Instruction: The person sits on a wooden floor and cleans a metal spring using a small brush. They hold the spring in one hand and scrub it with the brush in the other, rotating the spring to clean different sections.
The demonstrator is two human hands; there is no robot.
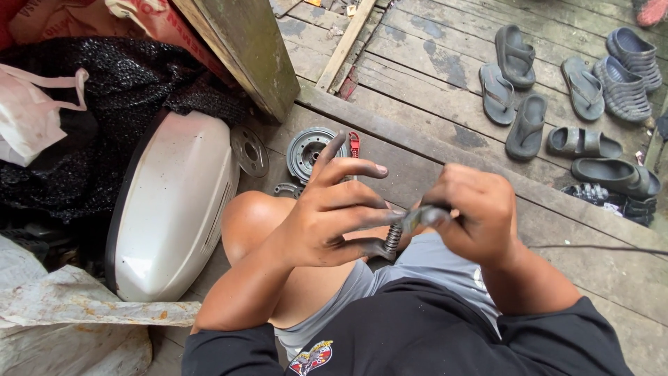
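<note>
Left of your knee [254,219] lies the white cover [174,209]; beyond it, the pulley [306,150]. Above the knee, your left hand [327,216] pinches the spring [393,238], fingers fanned. Your right hand [473,212] is fisted around the cable end [423,217], touching the spring.

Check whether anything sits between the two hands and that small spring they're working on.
Nothing visible does. The left hand pinches the small spring at its lower end, and the right hand grips the dark metal piece joined to its top.
</note>
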